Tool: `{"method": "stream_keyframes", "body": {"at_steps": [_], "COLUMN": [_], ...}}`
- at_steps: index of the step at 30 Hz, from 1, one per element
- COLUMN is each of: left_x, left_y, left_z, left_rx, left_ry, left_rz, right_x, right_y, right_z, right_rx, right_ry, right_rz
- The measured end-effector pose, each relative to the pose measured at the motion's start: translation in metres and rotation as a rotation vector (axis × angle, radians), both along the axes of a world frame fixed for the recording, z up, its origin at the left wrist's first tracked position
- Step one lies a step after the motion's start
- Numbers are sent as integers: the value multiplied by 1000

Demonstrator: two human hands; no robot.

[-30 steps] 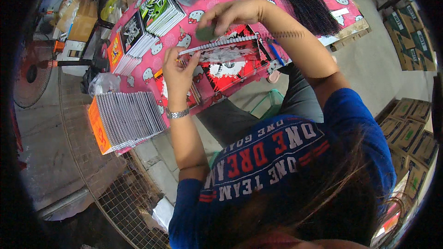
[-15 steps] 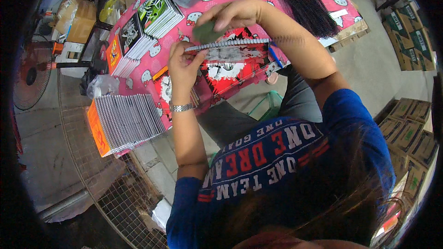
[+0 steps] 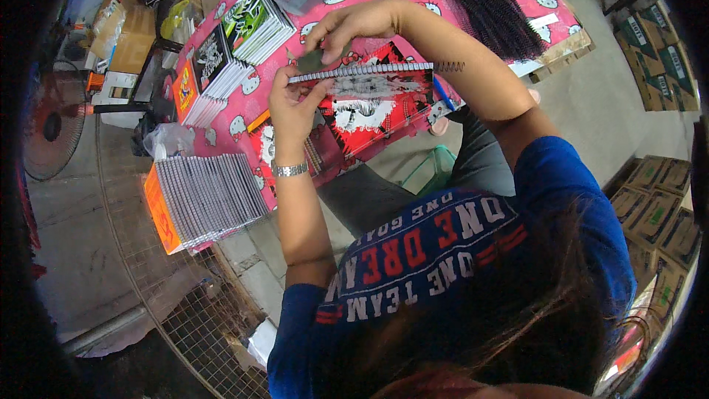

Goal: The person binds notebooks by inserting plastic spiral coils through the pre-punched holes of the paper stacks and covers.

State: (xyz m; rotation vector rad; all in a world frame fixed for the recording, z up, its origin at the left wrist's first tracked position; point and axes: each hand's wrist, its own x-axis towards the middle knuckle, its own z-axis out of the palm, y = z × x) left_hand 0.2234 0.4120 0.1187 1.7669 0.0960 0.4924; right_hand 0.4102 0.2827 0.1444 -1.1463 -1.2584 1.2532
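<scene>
My left hand (image 3: 294, 107) pinches the left end of a notebook (image 3: 380, 87) by its bound edge, thumb in front. Along that edge runs a row of holes with a black spiral coil (image 3: 449, 67) wound through, its tail sticking out past the right end. My right hand (image 3: 354, 28) arches over the far side of the edge, fingers curled on a dark green flat piece (image 3: 310, 61) close to the coil. Red, black and white covers (image 3: 362, 122) lie below the notebook. A blue pen-like stick (image 3: 443, 94) rests by its right end.
Loose black coils (image 3: 496, 24) lie in a heap at the far right of the pink tablecloth (image 3: 399, 0). Stacked notebooks (image 3: 207, 196) stand at the near left, with more notebook piles (image 3: 255, 22) behind. A fan (image 3: 55, 125) is at the left; cartons (image 3: 653, 59) are at the right.
The green piece has moved slightly left and down, behind the notebook's bound edge, with my right hand. The coil's tail past the right end looks shorter and sharper. My left hand stays nearly still.
</scene>
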Motion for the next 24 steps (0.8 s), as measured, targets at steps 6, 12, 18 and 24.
{"method": "stream_keyframes", "body": {"at_steps": [6, 12, 18, 24], "left_x": [-5, -11, -25, -24], "left_y": [5, -13, -21, -29], "left_z": [6, 13, -9, -6], "left_rx": [-4, -26, 58, -27], "left_ry": [53, 68, 19, -33], "left_rz": [43, 206, 368, 373], "right_x": [26, 38, -85, -82], "right_y": [6, -90, -158, -165], "right_z": [-47, -172, -201, -153], "right_rx": [-183, -468, -264, -132], "right_ry": [-249, -1130, -1497, -1013], "right_rz": [-129, -916, -1014, -1242]}}
